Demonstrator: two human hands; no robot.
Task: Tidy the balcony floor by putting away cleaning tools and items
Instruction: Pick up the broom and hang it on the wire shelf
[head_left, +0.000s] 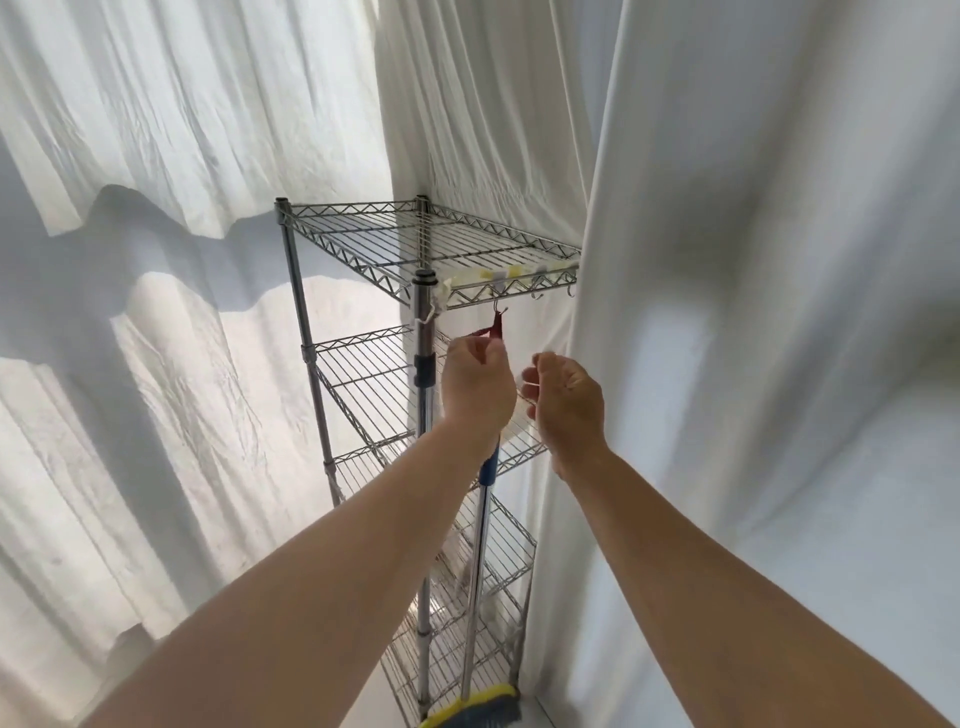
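Hanging step: left hand (475, 384) grip pinches red hanging loop (494, 328) on hook at chrome wire shelf (363, 234) front edge; blue-and-steel-handled broom (480, 499) hangs below. Right hand (566, 400) loosely curled, empty. Next: release, check hold.

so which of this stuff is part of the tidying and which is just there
Part of the job:
broom
red hanging loop, pinched by the left hand
hook on the wire rack

Just there:
white curtains
right hand, holding nothing visible
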